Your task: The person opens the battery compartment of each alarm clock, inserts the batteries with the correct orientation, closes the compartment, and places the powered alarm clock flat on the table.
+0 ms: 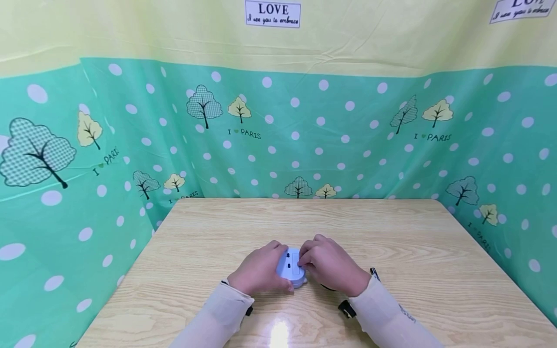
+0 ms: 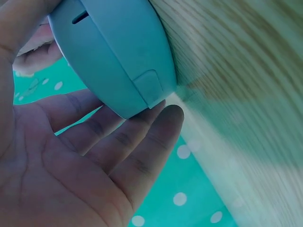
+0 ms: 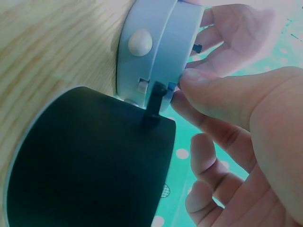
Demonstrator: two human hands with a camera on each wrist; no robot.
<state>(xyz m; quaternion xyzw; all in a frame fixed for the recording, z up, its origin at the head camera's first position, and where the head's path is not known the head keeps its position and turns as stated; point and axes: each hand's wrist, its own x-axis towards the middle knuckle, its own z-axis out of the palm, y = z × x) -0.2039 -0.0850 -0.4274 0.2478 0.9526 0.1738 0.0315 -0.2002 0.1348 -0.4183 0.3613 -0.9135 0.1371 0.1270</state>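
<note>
A small light-blue alarm clock (image 1: 285, 274) lies on the wooden table with its back up, showing two black knobs and a rectangular battery cover (image 1: 296, 267). My left hand (image 1: 259, 269) grips its left side, thumb at the near edge and fingers at the far edge. In the left wrist view those fingers reach under the clock (image 2: 118, 52). From the right, my right hand (image 1: 328, 261) bends over the back, its thumb and forefinger pinching at the battery cover. The right wrist view shows the clock's side (image 3: 163, 52) with a round white knob; the pinched part is mostly hidden.
A large dark rounded object (image 3: 90, 161) with a small black post fills the lower left of the right wrist view; its kind cannot be told. The table (image 1: 217, 222) meets a green dotted curtain (image 1: 296, 135) at the back and sides.
</note>
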